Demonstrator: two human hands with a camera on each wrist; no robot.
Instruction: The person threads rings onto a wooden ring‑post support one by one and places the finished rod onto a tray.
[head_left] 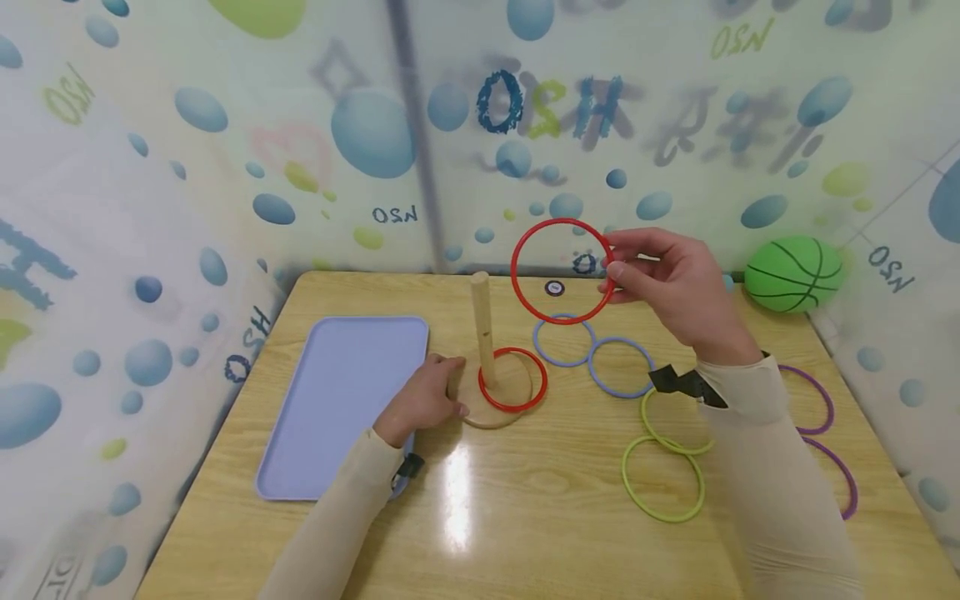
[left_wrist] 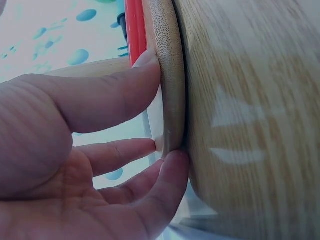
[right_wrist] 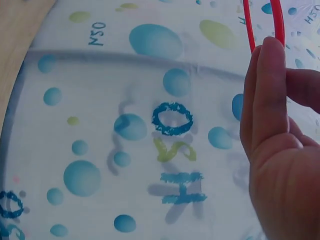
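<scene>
Right of centre in the head view, the right hand [head_left: 671,279] pinches a red ring [head_left: 514,271] by its right edge, holding it up in the air, its grip closed on the rim. Near the centre, the left hand [head_left: 427,392] grips the edge of a round wooden base [head_left: 517,383], thumb above and fingers at the rim. From that base a wooden peg [head_left: 484,329] rises upright; a second red ring [head_left: 537,360] lies on the base, seemingly around the peg's foot, though the angle makes this hard to confirm.

At the left of the frame, a pale blue tray [head_left: 352,383] lies on the tabletop [head_left: 555,525]. Two blue rings [head_left: 565,365] lie right of the base, and two yellow-green rings [head_left: 625,471] lower right. Purple rings [head_left: 830,408], partly hidden by the right sleeve [head_left: 780,492], lie at far right, below a green ball [head_left: 793,273].
</scene>
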